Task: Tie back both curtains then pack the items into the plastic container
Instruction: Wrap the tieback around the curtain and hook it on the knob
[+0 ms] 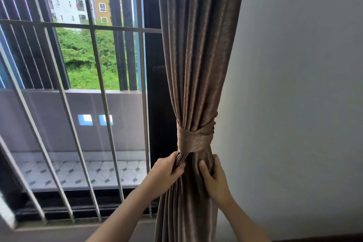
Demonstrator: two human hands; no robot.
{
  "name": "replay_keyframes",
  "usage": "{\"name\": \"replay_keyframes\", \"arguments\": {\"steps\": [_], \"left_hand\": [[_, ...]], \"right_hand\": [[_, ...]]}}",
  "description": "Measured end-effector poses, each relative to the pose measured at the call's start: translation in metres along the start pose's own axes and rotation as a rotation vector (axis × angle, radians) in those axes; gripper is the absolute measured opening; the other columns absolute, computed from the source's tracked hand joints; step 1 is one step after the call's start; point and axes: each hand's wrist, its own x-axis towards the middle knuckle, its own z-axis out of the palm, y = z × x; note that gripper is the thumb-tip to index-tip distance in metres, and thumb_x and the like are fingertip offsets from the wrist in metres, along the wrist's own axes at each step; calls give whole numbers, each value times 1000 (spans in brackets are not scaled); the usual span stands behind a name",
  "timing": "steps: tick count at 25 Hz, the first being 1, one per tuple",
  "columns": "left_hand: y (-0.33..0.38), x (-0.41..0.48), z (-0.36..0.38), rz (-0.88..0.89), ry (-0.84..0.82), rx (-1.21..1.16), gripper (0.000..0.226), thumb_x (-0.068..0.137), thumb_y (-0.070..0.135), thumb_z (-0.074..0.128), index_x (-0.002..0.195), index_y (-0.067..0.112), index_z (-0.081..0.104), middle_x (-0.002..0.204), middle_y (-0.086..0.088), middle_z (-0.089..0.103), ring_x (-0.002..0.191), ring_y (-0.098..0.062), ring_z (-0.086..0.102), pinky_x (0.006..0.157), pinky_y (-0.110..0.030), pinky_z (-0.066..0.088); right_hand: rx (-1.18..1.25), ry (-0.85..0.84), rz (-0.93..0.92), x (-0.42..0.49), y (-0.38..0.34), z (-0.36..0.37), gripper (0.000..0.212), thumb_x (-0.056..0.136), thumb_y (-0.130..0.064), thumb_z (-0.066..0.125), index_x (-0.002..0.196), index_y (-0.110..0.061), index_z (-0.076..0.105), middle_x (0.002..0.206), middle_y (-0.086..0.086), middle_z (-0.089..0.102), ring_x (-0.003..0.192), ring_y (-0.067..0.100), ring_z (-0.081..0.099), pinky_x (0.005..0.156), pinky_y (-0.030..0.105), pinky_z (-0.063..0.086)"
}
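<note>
A brown curtain [198, 55] hangs gathered at the right edge of the window, beside the white wall. A tieback band [193, 139] of the same brown cloth is wrapped around it at mid height, cinching the folds. Just under the band, my left hand [167, 171] grips the left folds of the curtain. My right hand [213, 175] holds the right folds, thumb pressed into the cloth. Below my hands the curtain falls out of view. No plastic container or other curtain is in view.
Grey window bars [98, 76] stand left of the curtain, with a dark door frame [157, 84] right beside it. Behind the glass lie a tiled balcony [88, 171], trees and buildings. A plain white wall [294, 84] fills the right side.
</note>
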Motion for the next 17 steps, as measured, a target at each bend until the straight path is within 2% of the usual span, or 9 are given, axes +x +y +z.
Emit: {"name": "replay_keyframes", "arguments": {"steps": [3,5,7,9,10,11,12,14,17], "left_hand": [[-6,7,10,15,119,105,25,96,27,46,114,12,53,81,-2,64,73,-19,63,66,-30,50],[-11,9,5,-3,126,136,39,96,33,46,129,13,45,99,-3,66,90,-24,66,78,-38,52],[-13,6,-10,55,137,168,56,91,44,51,138,17,37,118,3,60,105,-15,61,86,-34,53],[-4,5,-31,235,376,113,52,87,44,53,131,16,46,117,4,58,101,-8,60,80,-29,56],[6,7,-41,342,524,120,44,87,38,54,123,13,52,111,3,59,95,-7,60,76,-26,56],[16,13,-52,432,592,164,36,88,31,54,117,11,56,107,1,61,91,-7,59,74,-23,54],[28,19,-62,495,579,224,31,88,27,53,114,10,59,106,0,62,91,-7,58,74,-22,53],[44,30,-74,508,430,352,28,87,28,54,111,14,60,105,2,62,92,-7,57,73,-25,54],[52,38,-78,455,214,436,26,84,39,56,104,22,56,103,9,57,80,-7,53,65,-31,51]], "right_hand": [[-230,-66,36,-4,8,4,15,91,-36,54,90,-26,43,84,-2,57,74,9,59,62,12,43],[-496,-137,-26,3,7,-10,33,86,-49,56,103,-22,47,98,-3,52,87,15,55,72,13,40],[-596,-33,-241,14,-11,-32,65,80,-52,54,129,-12,43,122,-3,43,108,14,49,92,23,40],[-600,151,-569,31,-52,-53,53,84,-37,55,130,-12,46,125,-5,48,110,12,50,96,29,41],[-661,163,-717,41,-74,-61,44,87,-30,55,127,-14,50,123,-4,54,108,14,54,94,32,43],[-752,102,-826,53,-95,-66,38,88,-28,54,124,-15,54,121,-1,59,104,17,57,90,34,46],[-860,-7,-853,63,-112,-68,36,89,-31,53,122,-16,56,120,0,61,100,19,60,85,35,48],[-1060,-220,-792,76,-133,-68,47,86,-47,48,119,-16,59,118,3,61,95,23,61,79,35,50],[-1279,-366,-741,80,-141,-69,48,83,-54,50,110,-15,60,113,4,57,94,25,58,77,35,46]]}}
